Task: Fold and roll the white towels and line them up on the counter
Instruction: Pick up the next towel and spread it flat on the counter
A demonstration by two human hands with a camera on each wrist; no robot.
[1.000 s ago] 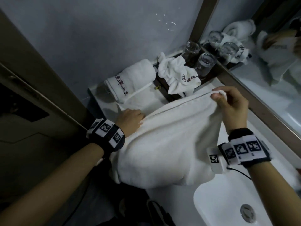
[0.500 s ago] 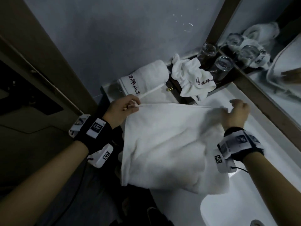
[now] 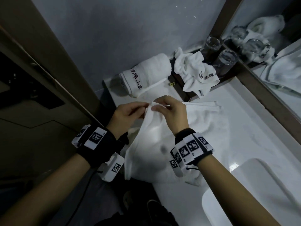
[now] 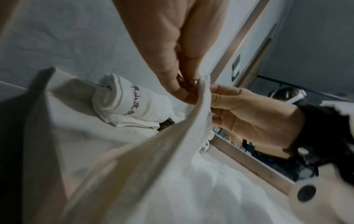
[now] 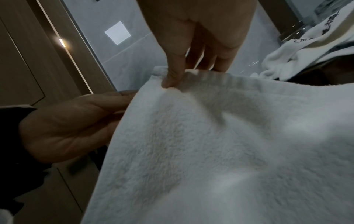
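A large white towel (image 3: pixel 162 137) lies spread over the white counter (image 3: pixel 254 131), its near part hanging over the front edge. My left hand (image 3: pixel 130 113) and right hand (image 3: pixel 169 110) meet above its left side, and both pinch the same raised corner of the towel (image 4: pixel 201 97). In the right wrist view the thumb presses the towel's hem (image 5: pixel 210 121). A rolled white towel (image 3: pixel 146 74) with red lettering lies at the back left of the counter. A crumpled white towel (image 3: pixel 193 70) sits to its right on a dark tray.
Two upturned glasses (image 3: pixel 226 59) stand on the dark tray against the mirror (image 3: pixel 276 46) at the back right. A white basin (image 3: pixel 254 193) is sunk in the counter at the near right. A wooden door frame (image 3: pixel 48 70) runs along the left.
My hands held the towel's upper edge wide apart. The right hand has come left to meet the left hand, and the towel's right part now lies on the counter.
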